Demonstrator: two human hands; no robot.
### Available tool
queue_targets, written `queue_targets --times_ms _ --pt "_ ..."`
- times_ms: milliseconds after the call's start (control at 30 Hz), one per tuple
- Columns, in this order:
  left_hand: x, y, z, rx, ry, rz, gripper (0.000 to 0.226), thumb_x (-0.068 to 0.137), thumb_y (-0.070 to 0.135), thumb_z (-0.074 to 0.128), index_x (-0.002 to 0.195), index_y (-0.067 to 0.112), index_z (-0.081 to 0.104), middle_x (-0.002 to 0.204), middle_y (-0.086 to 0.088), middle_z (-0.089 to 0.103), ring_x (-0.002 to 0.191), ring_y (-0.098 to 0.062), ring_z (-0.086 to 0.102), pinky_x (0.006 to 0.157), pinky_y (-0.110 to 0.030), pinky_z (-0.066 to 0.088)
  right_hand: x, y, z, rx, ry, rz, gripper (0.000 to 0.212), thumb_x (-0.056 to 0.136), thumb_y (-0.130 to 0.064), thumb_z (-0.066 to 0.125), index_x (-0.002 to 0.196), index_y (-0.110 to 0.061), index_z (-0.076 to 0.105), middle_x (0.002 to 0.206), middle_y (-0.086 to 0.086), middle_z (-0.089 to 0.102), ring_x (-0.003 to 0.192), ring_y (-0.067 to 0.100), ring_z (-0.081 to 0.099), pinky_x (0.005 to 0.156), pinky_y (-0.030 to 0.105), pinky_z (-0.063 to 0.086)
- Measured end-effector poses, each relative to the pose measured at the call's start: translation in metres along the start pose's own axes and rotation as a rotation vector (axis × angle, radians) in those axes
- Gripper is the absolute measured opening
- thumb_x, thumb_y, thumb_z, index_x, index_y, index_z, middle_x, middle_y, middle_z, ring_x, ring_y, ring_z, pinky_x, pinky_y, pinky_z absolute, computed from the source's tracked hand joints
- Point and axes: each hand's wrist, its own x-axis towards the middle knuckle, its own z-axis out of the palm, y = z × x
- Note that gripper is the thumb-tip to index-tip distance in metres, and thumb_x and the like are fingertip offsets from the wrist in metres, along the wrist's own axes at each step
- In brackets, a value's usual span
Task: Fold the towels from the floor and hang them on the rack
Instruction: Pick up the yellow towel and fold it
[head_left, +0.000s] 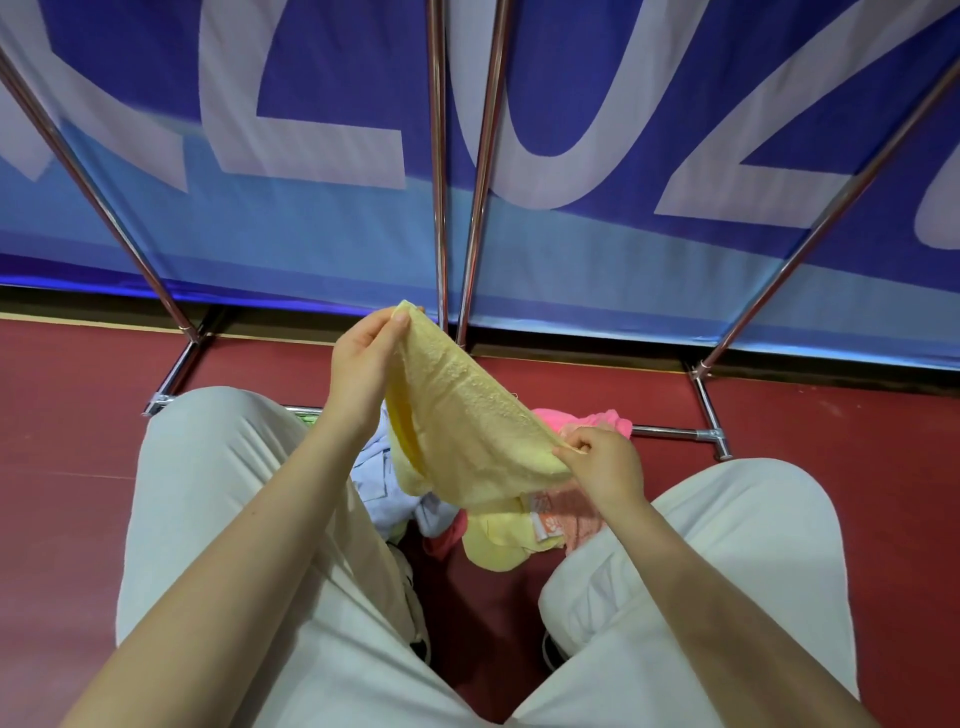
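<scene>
Fingers (400, 321) on slanting yellow towel (467, 415)

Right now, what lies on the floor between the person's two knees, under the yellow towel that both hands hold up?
In the head view, a heap of towels lies there: pale blue, yellow and pink, below the held yellow towel.

Head cam, looking fwd and steeply down, close over lap and floor (78, 415).

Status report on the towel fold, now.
Left hand and right hand each pinch a corner of the pale yellow terry towel, held taut. More towels in the floor pile. Chrome rack unobstructed.
</scene>
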Motion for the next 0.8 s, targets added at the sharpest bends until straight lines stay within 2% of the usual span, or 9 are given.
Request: queue_targets --times_ms 67,133,233,333,400,467,600,667,800 --pt "0.002 -0.002 -0.002 -0.017 -0.019 -0.016 0.019 0.096 0.024 0.057 0.102 0.014 0.073 0.103 -0.002 0.071 0.097 -0.014 0.062 0.09 -0.031 0.048 0.002 0.0 0.002 -0.152 0.057 -0.065 0.019 0.077 -0.035 0.076 0.081 -0.016 0.073 0.093 0.001 0.06 0.097 0.019 0.044 0.084 0.033 0.037" --pt "0.003 -0.001 -0.003 -0.072 -0.03 -0.038 0.02 0.096 0.024 0.056 0.1 0.017 0.073 0.102 0.0 0.072 0.095 -0.014 0.063 0.086 -0.031 0.048 0.006 0.002 0.001 -0.153 0.033 -0.054 0.02 0.08 -0.033 0.073 0.086 -0.014 0.071 0.095 0.002 0.061 0.102 0.024 0.047 0.083 0.034 0.038" --pt "0.008 -0.003 -0.008 -0.255 0.006 -0.107 0.02 0.098 0.024 0.053 0.103 0.017 0.07 0.106 -0.003 0.07 0.097 -0.015 0.064 0.086 -0.029 0.05 0.009 0.007 0.002 -0.047 -0.123 0.069 0.016 0.086 -0.029 0.066 0.087 -0.014 0.062 0.081 0.0 0.061 0.082 0.024 0.055 0.064 0.032 0.037" --pt "0.018 -0.009 -0.016 -0.389 0.033 -0.215 0.025 0.099 0.028 0.051 0.114 0.012 0.064 0.108 -0.003 0.068 0.099 -0.014 0.064 0.085 -0.027 0.051 0.014 0.006 -0.001 0.2 -0.127 0.12 0.017 0.088 -0.022 0.065 0.092 -0.006 0.066 0.083 0.003 0.062 0.079 0.022 0.055 0.067 0.032 0.041" --pt "0.024 -0.014 -0.019 -0.462 0.098 -0.272 0.025 0.099 0.026 0.051 0.115 0.011 0.061 0.099 -0.002 0.067 0.094 -0.014 0.063 0.078 -0.024 0.052 0.017 -0.001 -0.008 0.391 -0.076 0.136 0.018 0.088 -0.017 0.065 0.093 0.0 0.065 0.083 0.004 0.06 0.075 0.016 0.052 0.064 0.02 0.039" --pt "0.025 -0.017 -0.02 -0.425 0.218 -0.317 0.018 0.097 0.023 0.053 0.105 0.011 0.062 0.085 0.0 0.063 0.078 -0.012 0.061 0.062 -0.019 0.05 0.02 -0.005 -0.017 0.606 -0.02 0.173 0.022 0.09 -0.015 0.062 0.09 0.006 0.061 0.079 0.008 0.053 0.07 0.015 0.046 0.058 0.013 0.036" --pt "0.023 -0.029 -0.019 -0.277 0.303 -0.42 0.007 0.091 0.022 0.056 0.089 0.016 0.058 0.08 -0.001 0.051 0.072 -0.015 0.048 0.051 -0.02 0.04 0.02 -0.008 -0.035 1.008 0.056 0.202 0.016 0.093 -0.018 0.059 0.084 -0.005 0.056 0.077 0.008 0.049 0.072 0.018 0.046 0.066 0.028 0.039" --pt "0.021 -0.031 -0.016 -0.187 0.328 -0.438 0.012 0.091 0.024 0.053 0.08 0.019 0.055 0.076 0.003 0.044 0.072 -0.016 0.04 0.053 -0.023 0.034 0.019 -0.009 -0.04 1.014 0.136 0.202 0.017 0.092 -0.021 0.06 0.08 -0.01 0.056 0.073 0.008 0.045 0.067 0.018 0.041 0.06 0.029 0.035" --pt "0.017 -0.03 -0.008 -0.095 0.348 -0.431 0.028 0.095 0.024 0.049 0.068 0.021 0.044 0.071 0.006 0.035 0.063 -0.011 0.03 0.058 -0.026 0.027 0.016 -0.009 -0.047 0.924 0.269 0.159 0.027 0.091 -0.026 0.059 0.082 -0.002 0.055 0.063 -0.004 0.039 0.061 0.021 0.035 0.053 0.032 0.031"
